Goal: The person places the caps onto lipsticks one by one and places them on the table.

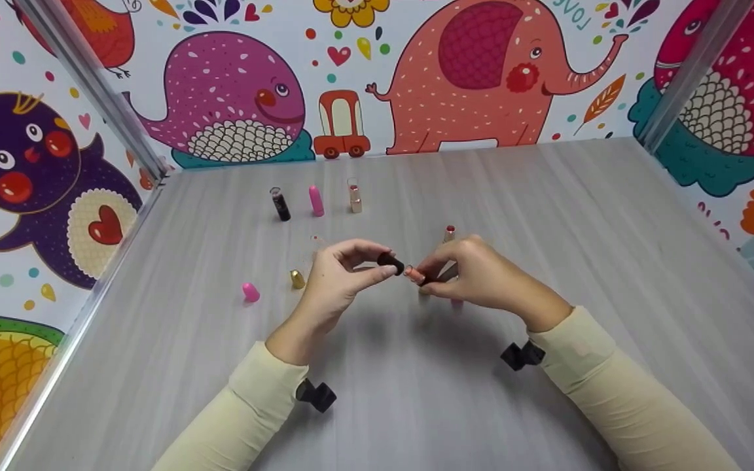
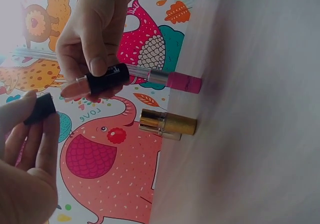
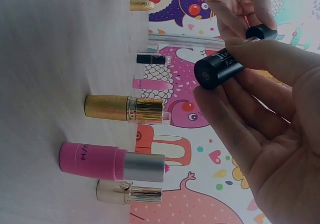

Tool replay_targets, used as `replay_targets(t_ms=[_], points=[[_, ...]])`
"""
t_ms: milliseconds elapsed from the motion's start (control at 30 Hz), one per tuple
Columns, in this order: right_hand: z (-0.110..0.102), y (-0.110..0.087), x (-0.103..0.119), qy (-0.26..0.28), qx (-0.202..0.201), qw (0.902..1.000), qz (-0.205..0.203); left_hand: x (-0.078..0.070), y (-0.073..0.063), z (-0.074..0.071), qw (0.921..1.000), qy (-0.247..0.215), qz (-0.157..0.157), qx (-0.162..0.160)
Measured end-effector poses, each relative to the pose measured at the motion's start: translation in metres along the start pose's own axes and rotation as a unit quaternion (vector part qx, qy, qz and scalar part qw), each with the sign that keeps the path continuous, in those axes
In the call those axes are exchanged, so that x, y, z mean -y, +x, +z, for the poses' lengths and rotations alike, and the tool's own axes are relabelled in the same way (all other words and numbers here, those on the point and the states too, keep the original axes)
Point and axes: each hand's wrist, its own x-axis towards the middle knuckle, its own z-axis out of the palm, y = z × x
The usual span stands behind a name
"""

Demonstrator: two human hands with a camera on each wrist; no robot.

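Note:
Over the middle of the table, my left hand [image 1: 334, 278] pinches a black lipstick cap [image 1: 390, 263] between thumb and fingers. Facing it, my right hand [image 1: 482, 275] holds a black lipstick [image 2: 109, 79] with its coral bullet [image 2: 75, 90] exposed. The bullet tip points at the cap and sits close to it. Beneath and behind the right hand stand a pink lipstick [image 3: 92, 161] with a silver collar, a gold lipstick [image 3: 106, 107] and a pale gold one [image 3: 114, 191]; the hand partly hides them in the head view.
A black lipstick tube [image 1: 280, 204], a pink one [image 1: 316, 201] and a gold one [image 1: 355, 199] stand in a back row. Near the left hand are a pink cap [image 1: 251, 292] and a gold cap [image 1: 297, 279]. Printed panels [image 1: 344, 78] border the grey table [image 1: 377, 405].

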Motion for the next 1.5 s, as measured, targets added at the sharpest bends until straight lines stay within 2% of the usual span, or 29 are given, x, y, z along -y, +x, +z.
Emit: replay_targets(t_ms=[367,533,800,1200,1500], points=[[0.003,0.0,0.001,0.003,0.004,1.0,-0.001,0.005,-0.001,0.005,1.0,0.003,-0.009,0.002],[0.003,0.001,0.0,0.006,0.008,0.9999,-0.013,0.007,-0.001,0.006,0.9999,0.0,-0.01,0.009],[0.004,0.001,0.0,0.004,0.009,0.9992,-0.038,0.009,-0.001,0.009,0.9995,0.022,-0.007,0.021],[0.004,0.001,0.002,-0.012,0.011,0.9994,-0.029,0.011,-0.002,0.012,0.9991,0.03,-0.005,0.029],[0.005,0.0,0.002,-0.012,0.009,0.9997,-0.018,0.016,-0.001,0.014,0.9996,0.016,-0.009,0.024]])
